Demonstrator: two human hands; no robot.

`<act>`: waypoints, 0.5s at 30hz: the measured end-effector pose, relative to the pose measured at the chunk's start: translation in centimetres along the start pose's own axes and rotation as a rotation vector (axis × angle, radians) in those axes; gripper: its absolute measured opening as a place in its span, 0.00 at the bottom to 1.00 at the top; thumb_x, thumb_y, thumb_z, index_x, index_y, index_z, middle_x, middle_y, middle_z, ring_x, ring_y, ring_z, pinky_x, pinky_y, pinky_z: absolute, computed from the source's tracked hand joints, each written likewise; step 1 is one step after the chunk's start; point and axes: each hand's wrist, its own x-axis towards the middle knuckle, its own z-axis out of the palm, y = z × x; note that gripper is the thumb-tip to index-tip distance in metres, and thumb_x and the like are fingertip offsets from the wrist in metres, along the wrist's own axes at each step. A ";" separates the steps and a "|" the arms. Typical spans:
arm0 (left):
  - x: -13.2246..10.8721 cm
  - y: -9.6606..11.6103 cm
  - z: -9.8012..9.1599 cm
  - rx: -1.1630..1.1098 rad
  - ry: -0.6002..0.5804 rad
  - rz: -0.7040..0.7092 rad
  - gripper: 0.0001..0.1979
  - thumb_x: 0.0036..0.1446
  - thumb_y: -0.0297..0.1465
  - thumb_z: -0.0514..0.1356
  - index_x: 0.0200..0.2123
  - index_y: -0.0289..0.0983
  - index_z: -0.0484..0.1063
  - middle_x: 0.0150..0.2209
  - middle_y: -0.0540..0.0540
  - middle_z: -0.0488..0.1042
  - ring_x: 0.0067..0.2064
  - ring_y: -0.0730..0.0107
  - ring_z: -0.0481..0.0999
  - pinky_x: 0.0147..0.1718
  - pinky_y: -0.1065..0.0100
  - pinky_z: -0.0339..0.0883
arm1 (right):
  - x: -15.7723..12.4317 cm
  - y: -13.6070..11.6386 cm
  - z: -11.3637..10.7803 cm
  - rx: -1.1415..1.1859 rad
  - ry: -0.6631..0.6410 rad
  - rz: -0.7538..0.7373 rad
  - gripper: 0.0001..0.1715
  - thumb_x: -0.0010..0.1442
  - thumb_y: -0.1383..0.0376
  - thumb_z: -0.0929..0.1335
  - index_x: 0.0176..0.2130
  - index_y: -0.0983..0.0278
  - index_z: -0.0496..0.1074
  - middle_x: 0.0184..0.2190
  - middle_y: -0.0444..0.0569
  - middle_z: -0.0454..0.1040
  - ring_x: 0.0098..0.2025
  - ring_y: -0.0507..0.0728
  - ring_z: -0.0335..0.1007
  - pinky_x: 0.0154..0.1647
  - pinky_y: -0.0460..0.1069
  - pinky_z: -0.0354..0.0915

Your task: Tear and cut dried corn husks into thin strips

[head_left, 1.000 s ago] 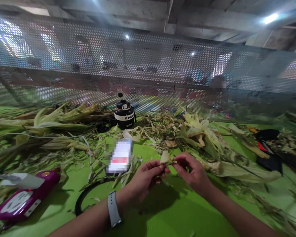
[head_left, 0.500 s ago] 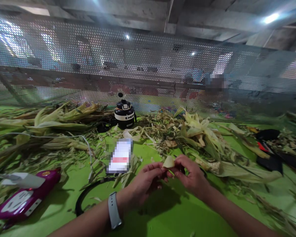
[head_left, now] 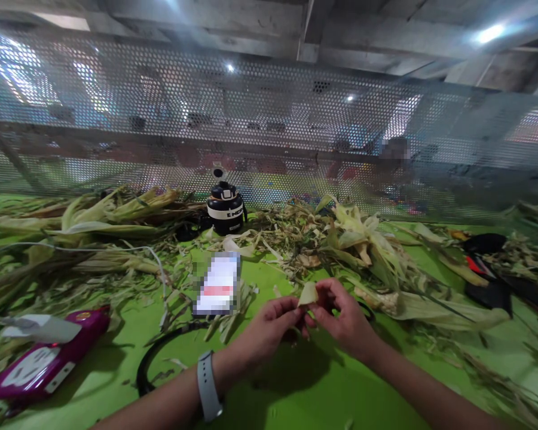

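A small pale piece of corn husk stands up between the fingertips of both hands, low over the green tabletop. My left hand, with a light watch strap on its wrist, pinches the husk from the left. From the right, my right hand grips the same piece between thumb and forefinger. The lower fingers partly hide the husk's bottom end. Just beyond the right hand lies an opened corn cob with its husk leaves spread around it.
A phone lies left of the hands, with a black bottle behind it. A purple power strip with a charger sits at left, and a black loop nearby. Husk heaps line the perforated metal screen.
Both hands stay in nearly the same place, with small finger shifts. The husk piece has tilted slightly and my left hand has turned a little.
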 end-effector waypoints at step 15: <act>-0.1 0.5 -0.2 -0.226 0.033 -0.094 0.12 0.44 0.33 0.70 0.30 0.34 0.73 0.29 0.48 0.76 0.27 0.78 0.70 0.24 0.76 0.55 | 0.8 0.6 -1.2 -0.145 0.011 -0.325 0.06 0.61 0.61 0.67 0.35 0.60 0.74 0.28 0.46 0.71 0.31 0.54 0.66 0.32 0.49 0.63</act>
